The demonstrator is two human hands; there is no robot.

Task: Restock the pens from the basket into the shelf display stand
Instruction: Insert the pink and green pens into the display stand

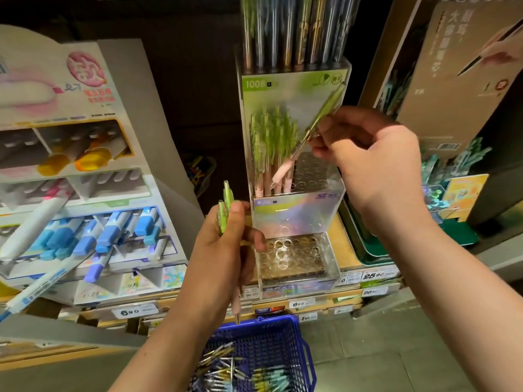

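We see the right hand (pixel 376 165), its grip pinched on a slim green-and-pink plastic pen (pixel 328 106), tilted tip-down over the middle tier of the clear acrylic display stand (pixel 297 216). Green standing pens (pixel 271 142) crowd that tier's left, and open holes (pixel 311 171) lie toward its right wall. The left hand (pixel 220 256) grips a small bundle of matching pens (pixel 226 199) at the stand's left edge, above the blue plastic basket (pixel 266 338) holding loose pens (pixel 226 369).

A tiered marker display (pixel 93 193) on the left holds blue-capped markers (pixel 113 233) (orange-capped ones (pixel 90 161) sit higher). Price labels (pixel 134 311) run below; a brown poster board (pixel 441 80) stands far right.
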